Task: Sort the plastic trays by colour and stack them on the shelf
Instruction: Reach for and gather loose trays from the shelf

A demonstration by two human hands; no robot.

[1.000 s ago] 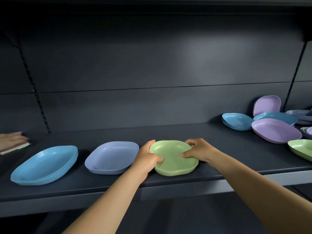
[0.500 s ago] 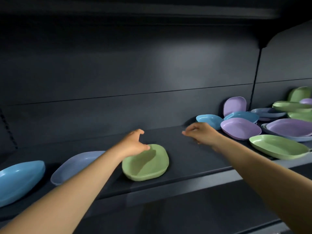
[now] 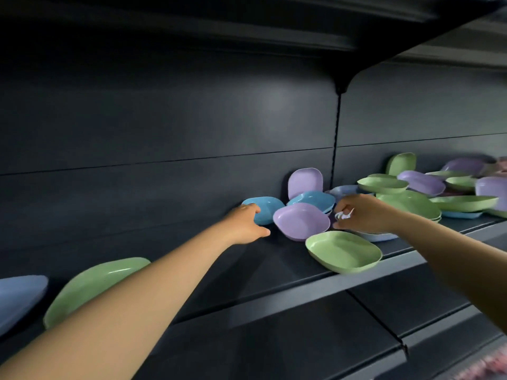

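My left hand (image 3: 247, 223) reaches to the bright blue tray (image 3: 264, 209) at the back of the shelf (image 3: 274, 272); its fingers lie on the tray's left rim and its thumb points at the purple tray (image 3: 301, 220) beside it. My right hand (image 3: 362, 212) hovers right of that purple tray with curled fingers, pinching what looks like the pale rim of a periwinkle tray (image 3: 380, 236) beneath it. A green tray (image 3: 343, 250) sits at the shelf's front edge. At far left are a green tray (image 3: 93, 283) and a periwinkle tray (image 3: 19, 294).
A loose heap of green (image 3: 406, 202), purple (image 3: 422, 182) and blue (image 3: 315, 200) trays fills the shelf's right part. One purple tray (image 3: 305, 182) leans on the back wall. A shelf upright (image 3: 335, 149) divides the bays. Another shelf hangs overhead.
My view has swung right. Both hands left the green tray at the left and moved right to the mixed heap; the left now touches a blue tray, the right is at a pale rim.
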